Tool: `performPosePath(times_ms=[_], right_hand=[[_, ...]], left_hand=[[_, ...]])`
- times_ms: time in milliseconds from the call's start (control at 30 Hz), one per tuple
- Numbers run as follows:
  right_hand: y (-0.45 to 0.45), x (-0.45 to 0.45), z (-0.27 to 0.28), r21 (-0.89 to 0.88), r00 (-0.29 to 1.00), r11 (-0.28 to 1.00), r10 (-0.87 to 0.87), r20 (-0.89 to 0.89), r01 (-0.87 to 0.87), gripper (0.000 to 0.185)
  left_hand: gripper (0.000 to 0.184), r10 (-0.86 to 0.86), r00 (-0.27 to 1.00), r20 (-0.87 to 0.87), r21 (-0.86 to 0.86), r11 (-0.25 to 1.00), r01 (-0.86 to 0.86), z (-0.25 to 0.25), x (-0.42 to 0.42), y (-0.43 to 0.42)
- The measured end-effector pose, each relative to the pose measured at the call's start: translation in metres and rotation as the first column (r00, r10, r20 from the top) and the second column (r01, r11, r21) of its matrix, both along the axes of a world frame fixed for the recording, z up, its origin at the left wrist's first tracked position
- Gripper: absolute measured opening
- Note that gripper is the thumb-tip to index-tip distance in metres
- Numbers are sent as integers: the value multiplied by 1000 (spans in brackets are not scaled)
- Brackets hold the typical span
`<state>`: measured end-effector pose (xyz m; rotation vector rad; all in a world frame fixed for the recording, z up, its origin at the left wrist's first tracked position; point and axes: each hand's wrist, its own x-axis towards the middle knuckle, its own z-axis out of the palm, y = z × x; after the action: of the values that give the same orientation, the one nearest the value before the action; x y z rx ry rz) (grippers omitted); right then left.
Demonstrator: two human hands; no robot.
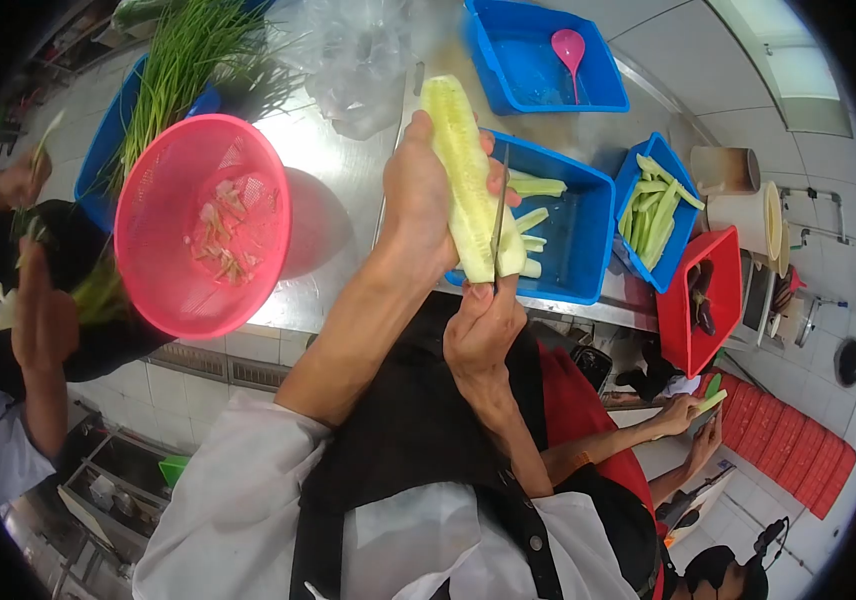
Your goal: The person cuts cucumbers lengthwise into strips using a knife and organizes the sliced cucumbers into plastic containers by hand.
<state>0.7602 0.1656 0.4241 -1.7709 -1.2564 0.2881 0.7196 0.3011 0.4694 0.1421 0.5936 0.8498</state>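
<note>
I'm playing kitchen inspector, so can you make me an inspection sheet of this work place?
Surface: shiny metal table, with trays on it.
Job's things: cucumber and knife, by a blue tray holding cut strips.
Clutter: pink basket with scraps inside; clear plastic bag; pink spoon in another blue tray.
Hands: left hand grips the cucumber; right hand holds the knife, its blade against the cucumber.
Cables: nothing seen.
Surroundings: a co-worker's hand by greens at the left; another co-worker's hand at the right; red bin.
</note>
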Motion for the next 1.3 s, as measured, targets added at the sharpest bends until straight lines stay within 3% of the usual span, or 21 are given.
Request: performPosePath(times_ms=[167,233,467,667,867,933,967,1067,1300], right_hand=[[4,-1,0,47,1000,999,4,27,-5,27],[5,-2,5,-4,999,1000,-7,-36,7,25],[5,-1,9,-41,1000,999,23,14,-22,24],[2,-2,10,-127,999,992,17,-43,-23,23],[4,-3,8,-68,997,998,-19,-79,13,21],[6,7,2,-127,972,985,138,190,-115,29],[9,5,6,-47,972,995,96,213,-88,27],[3,5,5,-87,991,994,72,109,-63,28],[5,6,5,-67,991,995,80,105,-73,29]], left_hand=[[43,22,1000,-6,6,1000,-22,-2,0,1],[43,38,999,-9,19,999,-38,-2,0,1],[42,27,1000,8,42,999,-27,-5,-3,5],[40,3,1000,8,29,1000,-3,-5,-2,11],[40,5,999,40,-5,1000,-4,-4,-1,8],[40,-43,999,31,7,999,43,3,3,-2],[40,-83,996,17,22,996,83,6,4,-7],[40,-98,994,44,8,995,97,2,4,-7],[40,-42,999,31,-27,999,43,-2,11,-11]])
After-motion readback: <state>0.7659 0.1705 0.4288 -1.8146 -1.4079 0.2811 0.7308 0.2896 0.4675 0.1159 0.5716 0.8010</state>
